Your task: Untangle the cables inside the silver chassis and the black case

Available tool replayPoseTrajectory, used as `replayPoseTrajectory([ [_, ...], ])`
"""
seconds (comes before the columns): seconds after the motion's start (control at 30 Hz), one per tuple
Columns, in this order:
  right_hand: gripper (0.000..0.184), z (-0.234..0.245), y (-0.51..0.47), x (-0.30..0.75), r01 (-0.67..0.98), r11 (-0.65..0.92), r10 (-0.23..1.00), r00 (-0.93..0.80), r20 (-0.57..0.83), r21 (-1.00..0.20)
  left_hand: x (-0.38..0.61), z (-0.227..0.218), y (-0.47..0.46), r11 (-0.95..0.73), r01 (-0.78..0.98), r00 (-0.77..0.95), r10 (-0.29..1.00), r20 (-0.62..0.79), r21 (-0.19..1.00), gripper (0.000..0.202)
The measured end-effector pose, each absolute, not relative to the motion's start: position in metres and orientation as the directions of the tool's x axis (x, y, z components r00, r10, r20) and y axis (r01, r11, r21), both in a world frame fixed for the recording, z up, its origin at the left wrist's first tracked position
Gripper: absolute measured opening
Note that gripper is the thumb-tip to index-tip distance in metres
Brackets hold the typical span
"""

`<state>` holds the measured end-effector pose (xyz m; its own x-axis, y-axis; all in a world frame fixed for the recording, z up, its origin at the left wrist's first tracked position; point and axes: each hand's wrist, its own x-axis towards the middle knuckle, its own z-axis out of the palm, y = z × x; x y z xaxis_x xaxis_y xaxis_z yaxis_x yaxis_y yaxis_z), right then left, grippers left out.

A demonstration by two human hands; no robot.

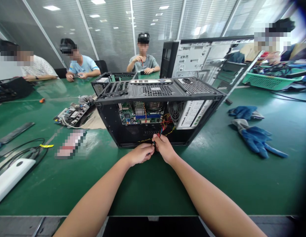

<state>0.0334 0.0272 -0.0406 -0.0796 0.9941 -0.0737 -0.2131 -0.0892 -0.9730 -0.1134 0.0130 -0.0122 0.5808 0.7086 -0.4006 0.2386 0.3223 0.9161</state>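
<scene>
An opened black computer case (110, 121) lies on the green table, its open side facing me. Inside are a motherboard (129, 118) with a blue slot and, at the right, a power supply (192, 115) with a fan and white label. Coloured power cables (165, 125) run out of the power supply toward the case's front edge. There my left hand (142, 153) and my right hand (164, 146) meet, both closed, pinching the cables between their fingers. The cable ends are mostly hidden by my fingers.
Blue work gloves (256, 138) lie at the right, with a green basket (264, 81) of cables behind. Left are a loose circuit board (75, 112), a blurred flat object (71, 144) and a white power strip (14, 179). Another case (189, 59) stands behind; several people sit around the table.
</scene>
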Motion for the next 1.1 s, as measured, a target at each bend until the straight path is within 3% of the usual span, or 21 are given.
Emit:
replayPoseTrajectory([
  [0.23, 0.038, -0.034, 0.023, 0.033, -0.282, -0.088, 0.987, -0.155, -0.045, -0.955, -0.123, -0.008, 0.012, 0.421, 0.092, 0.669, 0.645, -0.369, 0.903, 0.036],
  [0.5, 0.034, -0.030, 0.023, 0.038, -0.373, -0.152, 0.974, -0.216, -0.074, -0.915, -0.126, -0.003, 0.012, 0.493, 0.060, 0.702, 0.598, -0.388, 0.868, 0.036],
  [0.67, 0.034, -0.029, 0.022, 0.038, -0.365, -0.115, 0.978, -0.202, -0.042, -0.924, -0.127, -0.001, 0.011, 0.492, 0.058, 0.692, 0.607, -0.390, 0.869, 0.037],
  [0.83, 0.039, -0.024, 0.020, 0.035, -0.311, -0.087, 0.986, -0.161, -0.038, -0.946, -0.120, 0.000, 0.007, 0.308, 0.194, 0.579, 0.730, -0.362, 0.931, 0.027],
  [0.93, 0.040, -0.023, 0.020, 0.035, -0.285, -0.074, 0.988, -0.153, -0.030, -0.956, -0.117, -0.003, 0.006, 0.075, 0.325, 0.504, 0.830, -0.240, 0.943, 0.025],
  [1.1, 0.039, -0.026, 0.022, 0.036, -0.249, -0.056, 0.990, -0.138, -0.021, -0.967, -0.117, -0.004, 0.004, -0.294, 0.612, 0.452, 0.892, -0.020, 0.734, 0.027],
])
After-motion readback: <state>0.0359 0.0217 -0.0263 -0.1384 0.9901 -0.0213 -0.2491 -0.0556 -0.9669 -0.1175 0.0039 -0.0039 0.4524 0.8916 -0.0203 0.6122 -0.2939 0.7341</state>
